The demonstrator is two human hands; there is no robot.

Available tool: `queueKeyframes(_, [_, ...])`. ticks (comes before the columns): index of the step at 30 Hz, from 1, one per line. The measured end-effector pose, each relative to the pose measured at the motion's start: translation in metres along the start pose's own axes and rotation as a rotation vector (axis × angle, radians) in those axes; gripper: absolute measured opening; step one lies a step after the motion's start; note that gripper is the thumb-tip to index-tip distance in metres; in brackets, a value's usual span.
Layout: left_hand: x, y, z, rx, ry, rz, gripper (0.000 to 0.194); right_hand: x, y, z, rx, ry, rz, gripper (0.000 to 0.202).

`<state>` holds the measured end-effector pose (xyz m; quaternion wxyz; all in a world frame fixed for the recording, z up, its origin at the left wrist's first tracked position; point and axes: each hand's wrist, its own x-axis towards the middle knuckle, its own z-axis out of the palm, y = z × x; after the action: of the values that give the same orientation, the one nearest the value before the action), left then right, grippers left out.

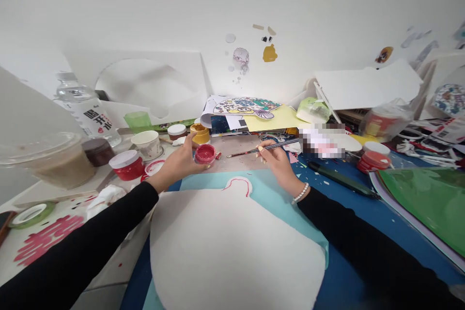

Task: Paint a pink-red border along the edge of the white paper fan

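The small jar of red paint [205, 159] sits near the middle of your workspace, its open mouth up and paint smeared around the rim. Your left hand [181, 162] grips it from the left, though from this angle you can't tell whether its base touches the table. Your right hand [274, 160], well apart from the left, pinches a thin brush [247, 152], whose tip points left and stays clear of the jar, just to its right. You have a beaded bracelet [301, 194] on that wrist.

On the near side of both hands lies your large white board [232, 247], with a curved red line [240, 180] along the rounded tab at its far edge. Under it you have a teal sheet [286, 208], over the blue table surface [343, 232].

Just beyond your left hand stands an open yellow paint jar [200, 135]; further left are a paper cup [147, 145], a white-lidded red jar [126, 167] and a clear bottle [87, 114]. Near left, a red painted design [51, 240] lies flat. To your right, a dark utility knife [343, 180] rests beside green sheets [428, 198]. At the far side, a coloured fan-shaped drawing [247, 105] lies partly over yellow paper [276, 118].
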<state>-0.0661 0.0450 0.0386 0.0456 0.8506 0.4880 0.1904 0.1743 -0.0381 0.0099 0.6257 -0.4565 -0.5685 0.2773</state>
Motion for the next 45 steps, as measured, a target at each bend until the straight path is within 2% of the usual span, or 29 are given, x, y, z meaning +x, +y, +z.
queueKeyframes(6, [-0.005, 0.015, -0.002, 0.262, 0.257, 0.404, 0.062, -0.005, -0.019, 0.002, -0.001, -0.103, -0.091, 0.015])
queueKeyframes(10, [-0.007, 0.028, 0.002, 0.315, 0.321, 0.518, 0.058, -0.011, -0.029, 0.007, -0.041, -0.13, -0.156, 0.006])
queueKeyframes(16, [-0.01, 0.042, 0.004, 0.337, 0.325, 0.55, 0.06, -0.017, -0.037, 0.01, -0.381, -0.169, -0.323, 0.008])
queueKeyframes(20, [-0.011, 0.047, 0.002, 0.354, 0.321, 0.578, 0.054, -0.018, -0.035, 0.012, -0.498, -0.173, -0.419, 0.01])
queueKeyframes(24, [-0.011, 0.052, 0.0, 0.351, 0.286, 0.579, 0.05, -0.017, -0.032, 0.013, -0.548, -0.191, -0.449, 0.011])
queueKeyframes(34, [-0.013, 0.061, -0.003, 0.373, 0.283, 0.58, 0.048, -0.017, -0.029, 0.012, -0.601, -0.174, -0.524, 0.012])
queueKeyframes(45, [-0.013, 0.06, -0.001, 0.374, 0.278, 0.585, 0.049, -0.017, -0.029, 0.013, -0.596, -0.195, -0.501, 0.013])
